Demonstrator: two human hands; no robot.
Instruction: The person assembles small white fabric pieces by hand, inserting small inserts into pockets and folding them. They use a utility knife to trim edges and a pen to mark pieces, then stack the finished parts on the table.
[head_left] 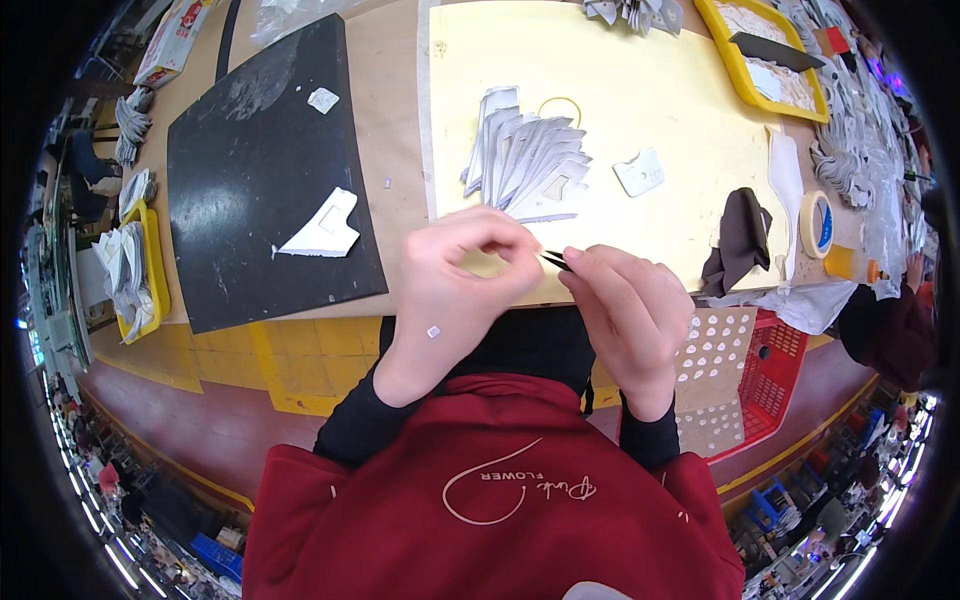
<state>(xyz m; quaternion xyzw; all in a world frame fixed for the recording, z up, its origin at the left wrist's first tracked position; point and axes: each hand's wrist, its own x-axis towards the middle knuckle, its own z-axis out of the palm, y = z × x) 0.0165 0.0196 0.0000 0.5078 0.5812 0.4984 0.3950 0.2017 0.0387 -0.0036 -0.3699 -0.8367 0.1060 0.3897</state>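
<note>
My left hand (pixel 455 275) is raised at the table's front edge with thumb and forefinger pinched together; whatever lies between them is too small to make out. A tiny pale square sticks to its wrist. My right hand (pixel 635 310) grips black pointed tweezers (pixel 556 261), whose tips almost meet the left fingertips. Just beyond, a fanned stack of light grey cut pieces (pixel 530 155) rests on the pale yellow sheet (pixel 630 90). One small white piece (pixel 640 172) lies apart to its right. On the black board (pixel 270 130) at left is a larger white cut piece (pixel 325 228).
A crumpled dark cloth (pixel 738 240), a tape roll (pixel 816 224) and an orange bottle (pixel 852 264) occupy the right side. Yellow trays stand far right (pixel 822 100) and far left (pixel 158 270). Below the table's right edge is a red crate (pixel 772 370).
</note>
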